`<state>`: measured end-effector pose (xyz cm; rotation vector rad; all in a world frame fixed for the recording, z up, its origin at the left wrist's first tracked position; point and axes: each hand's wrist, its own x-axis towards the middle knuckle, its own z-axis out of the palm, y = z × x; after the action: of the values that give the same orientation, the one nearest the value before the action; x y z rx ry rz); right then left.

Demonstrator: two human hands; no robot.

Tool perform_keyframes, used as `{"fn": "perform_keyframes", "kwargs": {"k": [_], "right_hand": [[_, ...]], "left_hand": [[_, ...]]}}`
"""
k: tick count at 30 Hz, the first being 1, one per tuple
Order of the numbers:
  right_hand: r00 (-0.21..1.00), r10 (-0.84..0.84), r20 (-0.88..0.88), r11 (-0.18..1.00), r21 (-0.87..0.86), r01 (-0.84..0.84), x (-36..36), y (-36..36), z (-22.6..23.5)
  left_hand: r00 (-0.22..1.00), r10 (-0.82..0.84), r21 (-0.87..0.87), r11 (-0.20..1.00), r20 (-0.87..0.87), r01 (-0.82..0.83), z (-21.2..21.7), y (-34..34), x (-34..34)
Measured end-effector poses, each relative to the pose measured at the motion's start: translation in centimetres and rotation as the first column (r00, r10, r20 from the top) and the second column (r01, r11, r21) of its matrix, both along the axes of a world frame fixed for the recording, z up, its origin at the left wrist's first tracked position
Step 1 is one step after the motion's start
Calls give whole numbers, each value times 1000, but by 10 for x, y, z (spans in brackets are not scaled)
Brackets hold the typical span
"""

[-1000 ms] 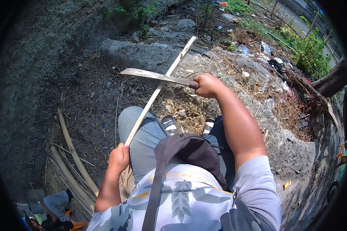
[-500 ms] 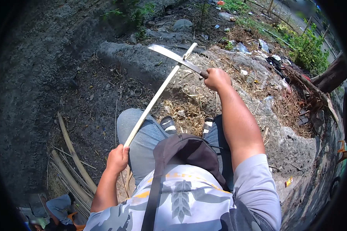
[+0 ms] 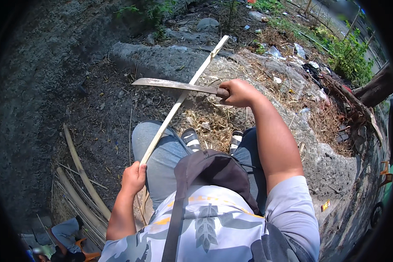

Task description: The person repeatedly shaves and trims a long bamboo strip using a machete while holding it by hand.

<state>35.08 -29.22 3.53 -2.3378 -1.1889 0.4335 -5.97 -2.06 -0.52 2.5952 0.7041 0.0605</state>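
The person wears a short-sleeved grey camouflage shirt [image 3: 214, 227] with a leaf motif and yellow print, crossed by a dark bag strap [image 3: 175, 227]. Faded blue jeans [image 3: 161, 161] cover the legs, with black-and-white striped sandals [image 3: 190, 139] on the feet. Both forearms are bare.

Harsh overhead sunlight, short hard shadows, sharp centre, dark fisheye-bent rim

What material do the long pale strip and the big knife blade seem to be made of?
The long pale strip in the left hand looks like split bamboo: cream, matte, thin and straight. The broad knife blade in the right hand looks like steel, dull grey with brownish patches, probably rust or dirt.
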Motion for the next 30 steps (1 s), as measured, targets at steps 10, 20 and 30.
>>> {"fn": "perform_keyframes", "kwargs": {"k": [10,20,30], "right_hand": [[805,-576,142,800,-104,590,36,-18,-28],[658,-348,-668,864,43,501,48,-13,-41],[946,-323,-24,938,126,323,18,3,-29]], "left_hand": [[999,-31,0,1000,-22,31,8,0,2],[1000,3,28,1000,-6,-3,4,-5,1],[999,-6,58,998,52,3,-4,-6,0]]}}
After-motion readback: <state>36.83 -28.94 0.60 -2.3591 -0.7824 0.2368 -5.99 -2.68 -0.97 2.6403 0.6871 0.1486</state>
